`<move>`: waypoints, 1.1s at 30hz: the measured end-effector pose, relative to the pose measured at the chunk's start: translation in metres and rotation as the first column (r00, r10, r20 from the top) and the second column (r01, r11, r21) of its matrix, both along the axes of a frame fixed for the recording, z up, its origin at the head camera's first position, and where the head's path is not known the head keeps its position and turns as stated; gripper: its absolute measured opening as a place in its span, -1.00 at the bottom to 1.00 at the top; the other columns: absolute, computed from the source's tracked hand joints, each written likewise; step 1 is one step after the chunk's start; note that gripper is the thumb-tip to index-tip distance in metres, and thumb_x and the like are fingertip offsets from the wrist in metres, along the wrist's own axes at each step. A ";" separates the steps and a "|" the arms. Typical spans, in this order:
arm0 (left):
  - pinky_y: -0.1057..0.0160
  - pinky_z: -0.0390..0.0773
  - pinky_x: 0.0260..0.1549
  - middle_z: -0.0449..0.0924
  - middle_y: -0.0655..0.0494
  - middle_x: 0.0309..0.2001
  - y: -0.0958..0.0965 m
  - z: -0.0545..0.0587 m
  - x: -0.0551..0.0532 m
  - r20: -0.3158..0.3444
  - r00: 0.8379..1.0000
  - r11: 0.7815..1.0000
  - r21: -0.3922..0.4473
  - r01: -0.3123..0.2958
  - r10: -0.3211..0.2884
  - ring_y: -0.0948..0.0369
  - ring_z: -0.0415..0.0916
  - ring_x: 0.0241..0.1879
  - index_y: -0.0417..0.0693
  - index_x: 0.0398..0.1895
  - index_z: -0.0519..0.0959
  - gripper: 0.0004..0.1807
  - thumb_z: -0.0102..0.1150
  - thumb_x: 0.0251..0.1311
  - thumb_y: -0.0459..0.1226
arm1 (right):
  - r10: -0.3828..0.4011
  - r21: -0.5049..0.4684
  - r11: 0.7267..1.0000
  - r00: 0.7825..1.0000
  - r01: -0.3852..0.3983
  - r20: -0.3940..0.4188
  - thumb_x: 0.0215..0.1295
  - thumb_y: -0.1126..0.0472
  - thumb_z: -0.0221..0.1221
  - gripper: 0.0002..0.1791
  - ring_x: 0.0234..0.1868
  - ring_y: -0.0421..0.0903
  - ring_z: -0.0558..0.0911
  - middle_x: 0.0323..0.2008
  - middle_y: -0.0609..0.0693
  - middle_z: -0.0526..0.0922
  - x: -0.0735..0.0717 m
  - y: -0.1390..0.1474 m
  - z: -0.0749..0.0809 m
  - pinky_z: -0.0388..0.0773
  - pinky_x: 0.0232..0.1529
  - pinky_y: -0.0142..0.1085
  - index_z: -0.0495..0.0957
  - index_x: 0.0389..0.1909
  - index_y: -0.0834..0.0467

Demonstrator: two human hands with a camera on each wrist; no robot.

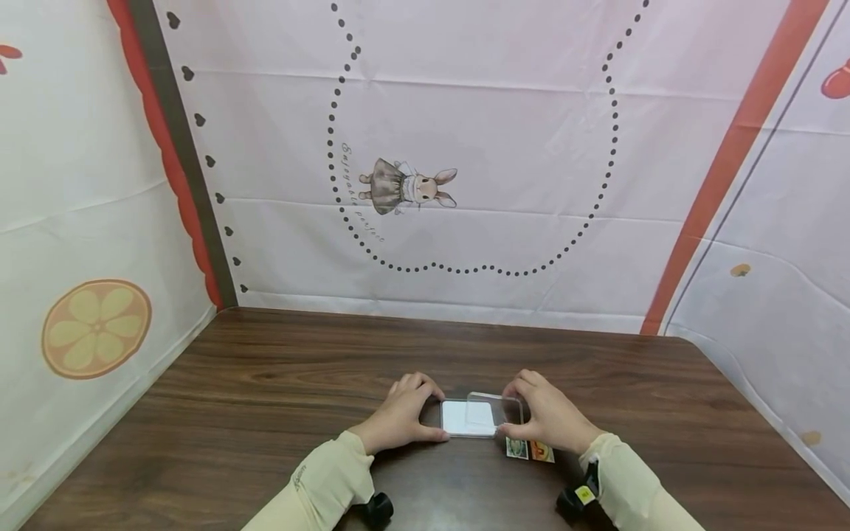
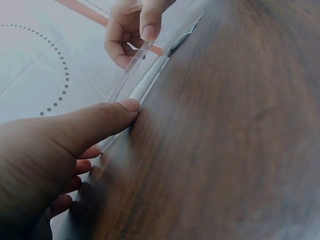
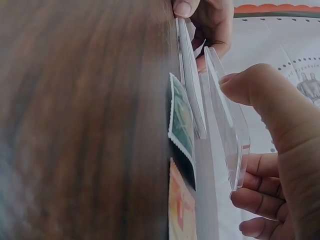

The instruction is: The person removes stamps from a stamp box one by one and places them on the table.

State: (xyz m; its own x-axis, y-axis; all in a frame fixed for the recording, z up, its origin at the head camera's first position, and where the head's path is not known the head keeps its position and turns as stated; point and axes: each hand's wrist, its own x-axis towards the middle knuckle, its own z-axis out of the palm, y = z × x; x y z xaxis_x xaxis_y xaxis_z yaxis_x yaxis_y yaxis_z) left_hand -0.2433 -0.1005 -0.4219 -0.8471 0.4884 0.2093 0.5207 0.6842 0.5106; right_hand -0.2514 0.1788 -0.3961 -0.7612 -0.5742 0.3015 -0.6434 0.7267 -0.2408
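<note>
A shallow clear plastic case point(image 1: 458, 420) with a white layer inside lies on the table. My left hand point(image 1: 398, 419) grips it by its left side, thumb at the near edge and fingers at the far edge. My right hand point(image 1: 553, 414) holds a clear plastic lid point(image 3: 231, 132) between thumb and fingers. That lid is raised and tilted over the right part of the case, with a gap between them in the right wrist view. Just below the right hand lie a green stamp point(image 1: 516, 448) and an orange stamp point(image 1: 541, 451), both with toothed edges.
The brown wood-grain table point(image 1: 299, 369) extends around both hands. Printed white cloth point(image 1: 505, 162) hangs behind it and at both sides. Each wrist carries a small black camera, such as the left wrist's camera point(image 1: 380, 509).
</note>
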 end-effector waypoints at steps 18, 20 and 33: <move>-0.03 0.25 0.13 0.42 0.08 0.05 0.001 0.002 0.002 -0.005 1.000 1.000 -0.023 -0.008 0.007 0.09 0.30 0.11 0.05 -0.01 0.52 -0.45 0.42 -0.04 0.07 | 0.019 0.001 1.000 0.999 -0.019 0.041 -0.02 -0.16 0.38 -0.52 -0.29 -0.30 0.39 -0.31 -0.17 0.43 -0.001 -0.004 -0.002 0.45 -0.30 -0.35 0.57 -0.23 0.09; -0.02 0.25 0.13 0.42 0.08 0.05 0.001 0.002 0.002 -0.008 1.000 1.000 -0.026 -0.009 0.009 0.09 0.30 0.11 0.06 -0.01 0.52 -0.45 0.42 -0.04 0.07 | 0.022 0.002 1.000 0.999 -0.022 0.043 -0.02 -0.16 0.39 -0.53 -0.29 -0.30 0.40 -0.31 -0.17 0.44 -0.001 -0.004 -0.002 0.46 -0.29 -0.34 0.57 -0.23 0.09; -0.01 0.25 0.13 0.41 0.09 0.05 0.001 0.002 0.002 -0.002 1.000 1.000 -0.023 -0.014 0.014 0.10 0.30 0.10 0.06 -0.01 0.52 -0.44 0.42 -0.05 0.08 | 0.045 0.003 0.999 0.998 -0.045 0.033 -0.04 -0.15 0.39 -0.52 -0.29 -0.32 0.39 -0.31 -0.17 0.43 -0.003 -0.008 -0.003 0.45 -0.31 -0.36 0.57 -0.23 0.10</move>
